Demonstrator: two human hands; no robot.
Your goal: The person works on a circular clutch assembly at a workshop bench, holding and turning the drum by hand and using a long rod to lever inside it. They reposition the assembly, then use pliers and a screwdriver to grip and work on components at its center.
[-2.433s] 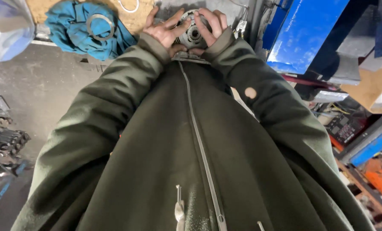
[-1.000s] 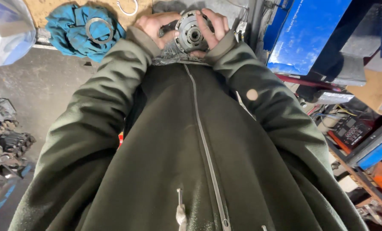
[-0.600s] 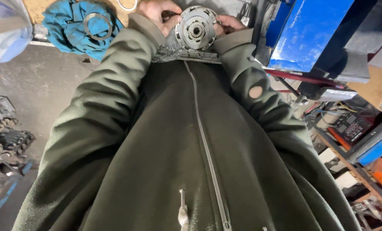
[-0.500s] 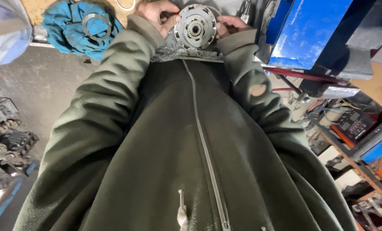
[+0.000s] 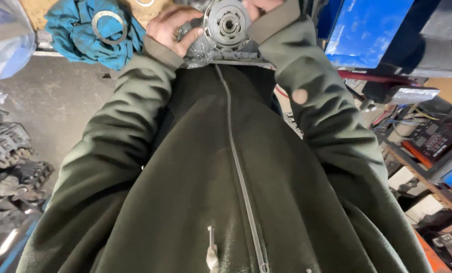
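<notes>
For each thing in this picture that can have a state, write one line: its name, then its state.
Round metal part: held up between both hands, flat face with centre hole toward the camera.
Left hand: closed on the part's left side.
Right hand: on its right edge, mostly out of frame.
Metal ring: lying flat on blue cloth.
Jacket zip: closed.

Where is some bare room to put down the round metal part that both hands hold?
Bare grey floor lies below the blue cloth and above the dark metal parts. A metal ring rests on the cloth. Beside the right hand, the shelves are crowded. The left hand grips the round metal part.
</notes>
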